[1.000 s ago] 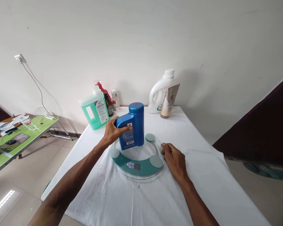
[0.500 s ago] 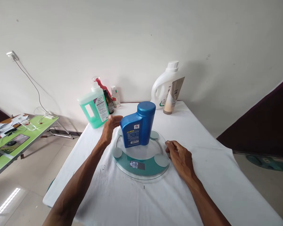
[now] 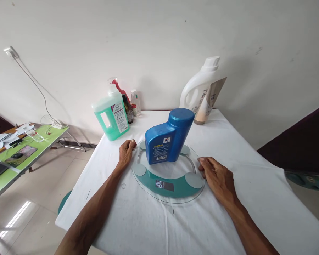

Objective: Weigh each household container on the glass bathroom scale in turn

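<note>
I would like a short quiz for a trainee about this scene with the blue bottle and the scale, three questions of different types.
1. True or false: the left hand grips the blue bottle.
2. Where does the blue bottle stand?
A. on the glass scale
B. on the white tablecloth
C. beside the green jug
3. Fill in: the right hand rests on the tablecloth at the scale's ______ edge.

Key:
1. False; the left hand lies on the cloth by the scale's rim, empty.
2. A; it stands upright on the glass, behind the lit display.
3. right
</note>
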The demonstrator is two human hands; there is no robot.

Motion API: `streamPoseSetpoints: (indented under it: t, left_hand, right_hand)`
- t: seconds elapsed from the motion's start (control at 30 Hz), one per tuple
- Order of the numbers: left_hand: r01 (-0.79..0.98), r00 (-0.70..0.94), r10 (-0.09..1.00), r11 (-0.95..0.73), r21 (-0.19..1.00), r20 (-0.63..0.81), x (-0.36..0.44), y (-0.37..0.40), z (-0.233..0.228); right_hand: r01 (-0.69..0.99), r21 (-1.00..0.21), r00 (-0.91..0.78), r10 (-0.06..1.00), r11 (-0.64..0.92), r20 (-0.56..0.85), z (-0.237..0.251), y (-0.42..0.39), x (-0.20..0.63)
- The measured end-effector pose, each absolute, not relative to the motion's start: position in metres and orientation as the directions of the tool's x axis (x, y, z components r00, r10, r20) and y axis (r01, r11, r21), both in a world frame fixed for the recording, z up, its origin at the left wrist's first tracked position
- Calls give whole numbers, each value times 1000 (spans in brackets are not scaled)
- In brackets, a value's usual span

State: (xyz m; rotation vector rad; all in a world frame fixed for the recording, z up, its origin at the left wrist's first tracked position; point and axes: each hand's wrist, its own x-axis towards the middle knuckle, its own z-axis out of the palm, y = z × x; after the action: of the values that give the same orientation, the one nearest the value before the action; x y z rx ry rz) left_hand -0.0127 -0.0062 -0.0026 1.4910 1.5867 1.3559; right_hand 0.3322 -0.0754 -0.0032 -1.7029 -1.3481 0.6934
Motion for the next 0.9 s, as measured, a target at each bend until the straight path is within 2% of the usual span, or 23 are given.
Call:
streamPoseSetpoints:
  t: [0.9]
  left_hand:
    - [386,-200,957,-119,915,209,-16,-9,-2]
  right_hand:
    - [527,-848,243,966,-59,84,-2,-77,331]
